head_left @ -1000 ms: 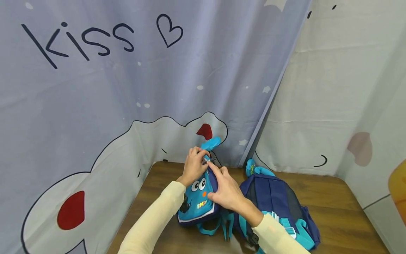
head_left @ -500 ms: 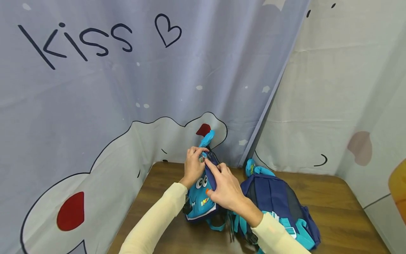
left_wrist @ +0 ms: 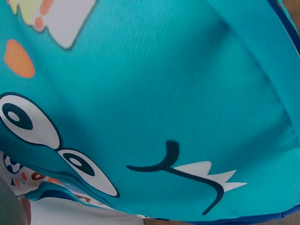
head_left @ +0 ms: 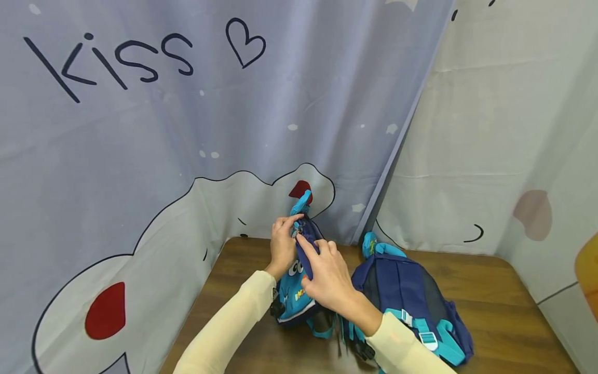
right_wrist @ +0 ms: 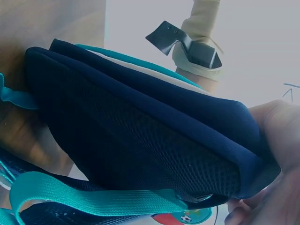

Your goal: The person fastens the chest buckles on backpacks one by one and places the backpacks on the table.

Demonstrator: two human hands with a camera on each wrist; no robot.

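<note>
A small blue backpack (head_left: 293,292) with a cartoon face stands upright on the wooden table, slightly turned. Its teal front, printed with eyes and teeth, fills the left wrist view. My left hand (head_left: 282,248) pinches the bag's upper edge near the zip. Just to the right, my right hand (head_left: 330,275) grips the top of its navy side, the index finger reaching toward the zip. Mesh side and teal strap (right_wrist: 103,199) show in the right wrist view. What lies under the fingertips is hidden. A bright blue flap-like piece (head_left: 301,202) sticks up above the bag.
A larger navy backpack (head_left: 402,283) with turquoise straps lies on the table (head_left: 509,306) close by on the right, beside my right forearm. Printed curtains (head_left: 261,114) hang behind the table and along its left side.
The small backpack has turned and shifted a little to the right, showing less of its face. Its blue top piece has swung more upright. Both hands keep hold, drifting slightly left.
</note>
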